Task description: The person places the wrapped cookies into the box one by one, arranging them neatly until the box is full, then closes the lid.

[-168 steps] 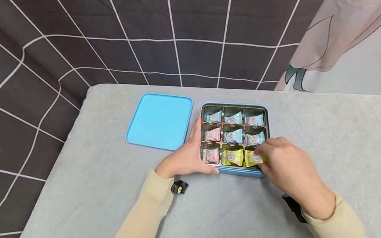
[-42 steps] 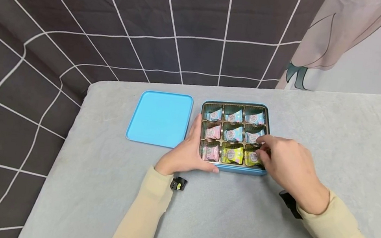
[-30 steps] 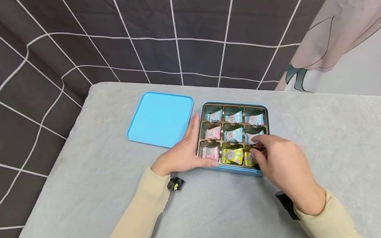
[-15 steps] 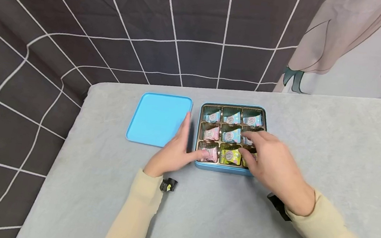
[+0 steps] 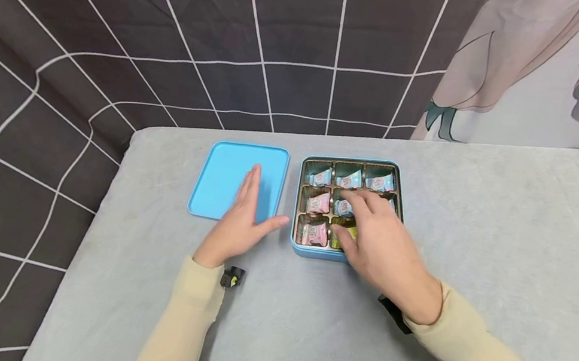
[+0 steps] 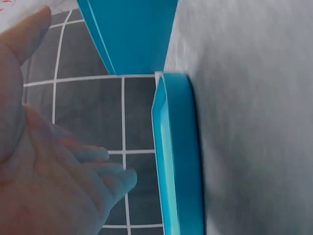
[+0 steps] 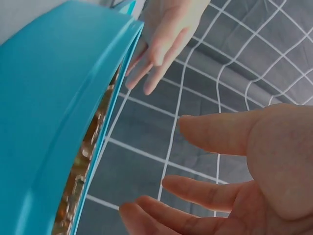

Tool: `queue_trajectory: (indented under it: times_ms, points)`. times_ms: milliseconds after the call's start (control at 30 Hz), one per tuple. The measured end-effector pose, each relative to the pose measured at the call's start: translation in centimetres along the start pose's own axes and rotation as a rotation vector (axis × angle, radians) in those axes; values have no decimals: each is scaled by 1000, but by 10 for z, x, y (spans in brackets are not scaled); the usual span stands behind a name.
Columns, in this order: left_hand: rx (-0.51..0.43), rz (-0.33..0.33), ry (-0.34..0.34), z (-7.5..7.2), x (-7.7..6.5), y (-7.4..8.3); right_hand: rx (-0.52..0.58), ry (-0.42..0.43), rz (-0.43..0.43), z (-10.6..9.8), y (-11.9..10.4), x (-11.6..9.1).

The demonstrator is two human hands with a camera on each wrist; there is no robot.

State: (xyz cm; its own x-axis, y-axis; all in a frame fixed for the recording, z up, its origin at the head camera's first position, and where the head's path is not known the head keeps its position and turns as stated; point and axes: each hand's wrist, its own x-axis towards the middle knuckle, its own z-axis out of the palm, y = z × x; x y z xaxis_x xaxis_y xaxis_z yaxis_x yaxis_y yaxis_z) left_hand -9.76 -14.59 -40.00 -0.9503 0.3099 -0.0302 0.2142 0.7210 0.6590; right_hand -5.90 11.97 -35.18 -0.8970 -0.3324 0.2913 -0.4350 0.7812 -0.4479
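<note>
My left hand (image 5: pixel 237 226) is over the light blue lid (image 5: pixel 216 180), fingers straight and thumb spread toward the tin. In the left wrist view that hand (image 6: pixel 58 161) is apart from the lid's rim (image 6: pixel 186 156). My right hand (image 5: pixel 384 246) hovers above the blue tin (image 5: pixel 319 254), fingers spread with nothing between them. The tin's divided tray bears wrapped candies: blue ones (image 5: pixel 349 179), pink ones (image 5: pixel 314 233) and a yellow-green one (image 5: pixel 337 240) partly under the right hand. The tin's lower right compartments are hidden by that hand. In the right wrist view its fingers (image 7: pixel 210 134) are parted.
Lid and tin lie side by side on a grey cloth-covered table (image 5: pixel 272 323), a narrow gap between them. Behind rises a dark curtain (image 5: pixel 296 37) with white grid lines. A patterned cloth (image 5: pixel 525 71) hangs at the back right.
My left hand has let go of the tin's left side and moved left over the lid. My right hand has moved left from the right-hand candies, its fingers spreading. The candies remain in the tray.
</note>
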Motion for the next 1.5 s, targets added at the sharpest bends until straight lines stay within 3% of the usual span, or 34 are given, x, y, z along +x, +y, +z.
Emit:
queue_trajectory:
  times_ms: [233, 833, 1233, 1500]
  points:
    - [56, -30, 32, -10, -3, -14, 44, -31, -4, 10, -11, 3]
    - [78, -171, 88, -38, -17, -46, 87, -86, 4, 31, -43, 11]
    - [145, -240, 124, -53, -18, -64, 190, -189, -117, 44, -54, 16]
    - [162, -283, 146, -60, -17, -75, 204, -236, -100, 55, -68, 18]
